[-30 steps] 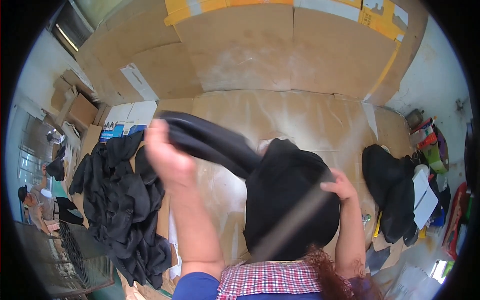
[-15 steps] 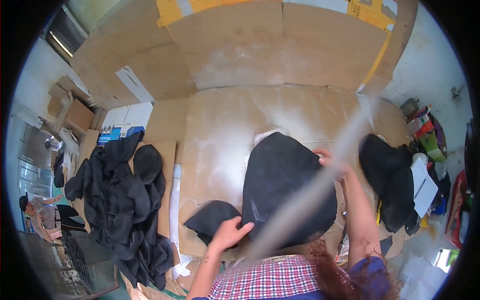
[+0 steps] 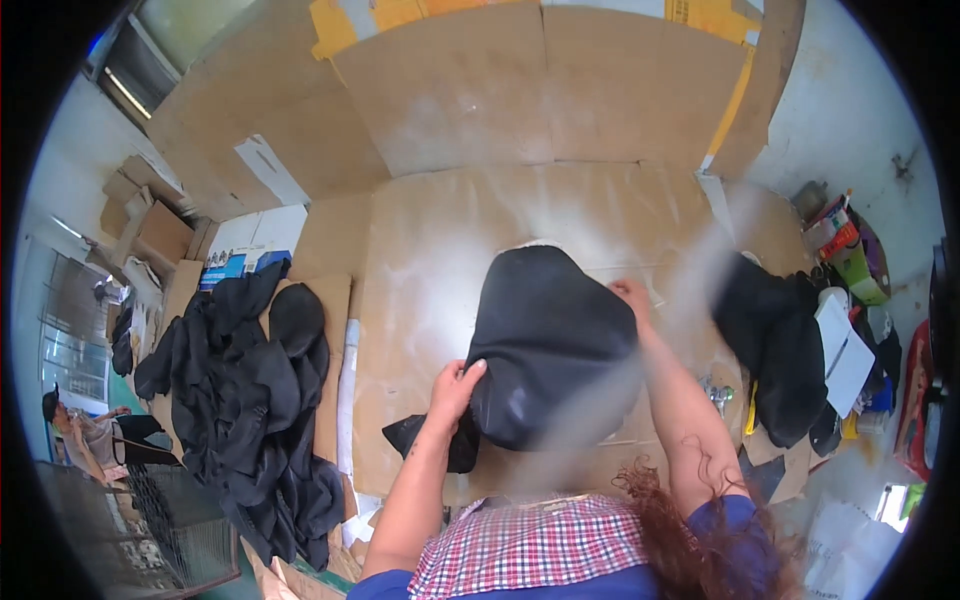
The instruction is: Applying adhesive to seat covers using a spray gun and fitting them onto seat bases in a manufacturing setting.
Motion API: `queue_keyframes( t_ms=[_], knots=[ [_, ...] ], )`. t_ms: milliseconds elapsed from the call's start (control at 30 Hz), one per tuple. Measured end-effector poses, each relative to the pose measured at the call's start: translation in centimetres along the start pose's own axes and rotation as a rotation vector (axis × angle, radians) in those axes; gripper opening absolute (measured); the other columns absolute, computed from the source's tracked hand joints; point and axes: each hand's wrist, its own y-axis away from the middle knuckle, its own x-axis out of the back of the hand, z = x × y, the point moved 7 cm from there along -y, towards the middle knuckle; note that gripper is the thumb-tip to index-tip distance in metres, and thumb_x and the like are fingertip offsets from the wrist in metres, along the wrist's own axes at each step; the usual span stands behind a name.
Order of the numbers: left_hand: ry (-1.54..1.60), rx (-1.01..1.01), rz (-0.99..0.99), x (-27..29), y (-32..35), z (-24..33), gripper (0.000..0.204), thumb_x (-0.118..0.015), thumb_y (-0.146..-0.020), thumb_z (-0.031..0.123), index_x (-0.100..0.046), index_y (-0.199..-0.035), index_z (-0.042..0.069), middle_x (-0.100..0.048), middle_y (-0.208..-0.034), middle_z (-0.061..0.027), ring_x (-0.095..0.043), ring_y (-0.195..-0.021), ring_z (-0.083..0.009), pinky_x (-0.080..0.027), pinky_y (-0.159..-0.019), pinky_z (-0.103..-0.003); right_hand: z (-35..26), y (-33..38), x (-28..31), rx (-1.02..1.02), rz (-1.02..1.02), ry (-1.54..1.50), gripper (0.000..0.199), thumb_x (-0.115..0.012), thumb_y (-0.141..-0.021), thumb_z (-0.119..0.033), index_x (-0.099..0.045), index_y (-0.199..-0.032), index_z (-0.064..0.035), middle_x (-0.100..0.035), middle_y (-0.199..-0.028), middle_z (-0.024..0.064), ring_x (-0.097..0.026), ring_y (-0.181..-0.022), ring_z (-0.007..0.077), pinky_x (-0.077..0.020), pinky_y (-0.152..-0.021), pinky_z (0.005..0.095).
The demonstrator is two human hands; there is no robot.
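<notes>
A large, rounded black fabric-like piece (image 3: 550, 340) is in front of me over the cardboard work surface, its face slightly creased. My left hand (image 3: 455, 392) pinches its left edge, thumb on top and fingers mostly hidden beneath. At its upper right edge is my right hand (image 3: 632, 300), with bent fingers gripping the rim; the fingertips are only partly visible. A smaller black piece (image 3: 462, 445) lies on the surface by my left wrist, partly covered by it and the large piece. A pale, blurred strip (image 3: 715, 245) crosses the view diagonally in front of the large piece.
A heap of black pieces (image 3: 235, 400) lies to the left, and more black pieces (image 3: 775, 340) are at the right. A shiny metal object (image 3: 717, 393) sits beside my right forearm. Cardboard walls (image 3: 450, 100) enclose the back. Another person (image 3: 90, 435) is at the far left.
The large black piece has shifted up and left, with both hands moving along with it. Its near edge has come away from my body, and the metal object at the right now shows.
</notes>
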Motion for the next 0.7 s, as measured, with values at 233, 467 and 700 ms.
queue_keyframes(
  t_ms=[233,467,700],
  knots=[
    [0.198,0.118,0.05,2.3,1.8,-2.3,0.054,-0.066,-0.083,0.036,-0.051,-0.115,-0.005,-0.058,-0.098,-0.0108,-0.055,-0.087,-0.0141,-0.044,-0.077,-0.025,-16.1,17.3,5.0,0.647,0.0,-0.004,0.049,-0.06,-0.081,-0.03,-0.053,-0.124,-0.0073,-0.051,-0.125,0.0148,-0.045,-0.116,0.0314,-0.0365,-0.097,0.0403],
    [-0.055,-0.083,-0.094,0.8,4.5,0.8,0.066,-0.066,-0.081,0.039,-0.042,-0.126,-0.003,-0.057,-0.099,-0.0095,-0.054,-0.091,-0.0146,-0.043,-0.08,-0.026,-13.5,14.4,1.1,0.539,-0.082,0.16,0.042,-0.055,-0.085,-0.03,-0.053,-0.123,-0.0116,-0.038,-0.138,0.0166,-0.028,-0.13,0.0365,-0.0247,-0.107,0.0432],
    [-0.139,0.063,0.001,5.3,4.7,-0.2,0.052,-0.064,-0.079,0.047,-0.06,-0.104,0.002,-0.06,-0.084,-0.0054,-0.056,-0.08,-0.0128,-0.043,-0.073,-0.027,-13.2,14.7,2.3,0.399,-0.169,0.05,0.041,-0.054,-0.087,-0.027,-0.052,-0.123,-0.0078,-0.038,-0.137,0.0182,-0.03,-0.129,0.0343,-0.0239,-0.108,0.0414]
  ],
)
